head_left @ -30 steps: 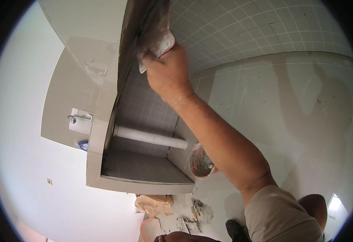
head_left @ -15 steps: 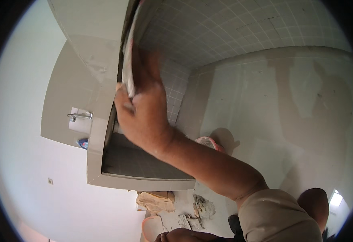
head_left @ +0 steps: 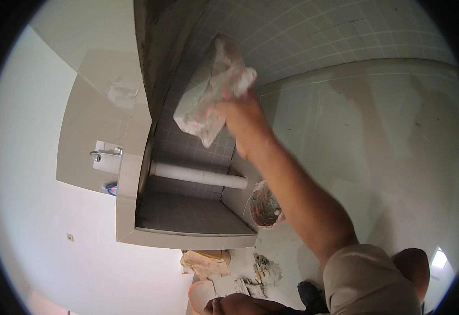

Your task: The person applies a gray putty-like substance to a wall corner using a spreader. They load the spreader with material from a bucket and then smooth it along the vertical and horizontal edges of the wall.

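My right hand (head_left: 244, 118) reaches out in front of the tiled recess under the counter. It is closed on a whitish crumpled sheet (head_left: 200, 100) with reddish marks, perhaps plastic or sack material. The sheet hangs slanted, apart from the counter (head_left: 187, 239), and blur hides its finer detail. At the lower edge, my left hand (head_left: 215, 306) is only partly in view, its fingers curled together near an orange-rimmed basin (head_left: 191, 294). Whether it holds anything is hidden.
A white pipe (head_left: 200, 176) crosses the recess. A mortar-smeared bucket (head_left: 254, 207) stands on the floor beside my right forearm. Crumpled brown paper (head_left: 204, 264) and a patch of grey rubble (head_left: 266, 269) lie below the counter. A tap (head_left: 106, 153) is on the left.
My right hand has moved right, away from the counter's edge, carrying the sheet. The sheet has turned from edge-on to its broad side. The pipe and the bucket's inside have come into view.
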Motion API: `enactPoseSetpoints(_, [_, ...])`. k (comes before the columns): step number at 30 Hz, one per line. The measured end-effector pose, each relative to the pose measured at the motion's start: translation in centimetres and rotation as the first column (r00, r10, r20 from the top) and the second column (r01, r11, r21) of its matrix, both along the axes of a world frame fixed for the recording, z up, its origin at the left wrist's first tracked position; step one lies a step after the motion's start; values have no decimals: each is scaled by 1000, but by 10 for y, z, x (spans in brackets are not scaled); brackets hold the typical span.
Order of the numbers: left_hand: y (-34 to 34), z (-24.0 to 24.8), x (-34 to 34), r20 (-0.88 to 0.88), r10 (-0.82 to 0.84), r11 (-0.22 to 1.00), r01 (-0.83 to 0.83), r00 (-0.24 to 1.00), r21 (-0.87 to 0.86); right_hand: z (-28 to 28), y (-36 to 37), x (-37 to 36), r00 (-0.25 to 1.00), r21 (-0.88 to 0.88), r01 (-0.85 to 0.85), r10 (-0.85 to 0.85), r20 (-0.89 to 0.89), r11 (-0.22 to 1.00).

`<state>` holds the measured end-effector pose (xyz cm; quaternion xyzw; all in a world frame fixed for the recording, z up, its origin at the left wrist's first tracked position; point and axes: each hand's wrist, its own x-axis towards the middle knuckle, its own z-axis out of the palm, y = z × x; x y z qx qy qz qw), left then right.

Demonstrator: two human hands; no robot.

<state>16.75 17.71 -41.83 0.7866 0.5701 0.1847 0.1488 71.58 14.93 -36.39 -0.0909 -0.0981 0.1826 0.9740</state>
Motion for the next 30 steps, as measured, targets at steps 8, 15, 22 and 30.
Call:
enactPoseSetpoints(8, [-9, 0, 3, 0, 103, 992, -102, 995, 70, 30, -30, 95, 944, 180, -275, 230, 235, 944])
enactPoseSetpoints(15, [-4, -3, -13, 31, 19, 999, -21, 999, 46, 31, -108, 89, 988, 306, -102, 60, 144, 946])
enactPoseSetpoints(22, [-13, 3, 15, 29, -9, 999, 8, 1000, 34, 29, -173, 105, 960, 388, -125, 13, 278, 913])
enactPoseSetpoints(30, [-14, -1, 16, 62, -52, 998, 50, 997, 44, -5, -206, 85, 977, 370, 163, -203, 71, 915])
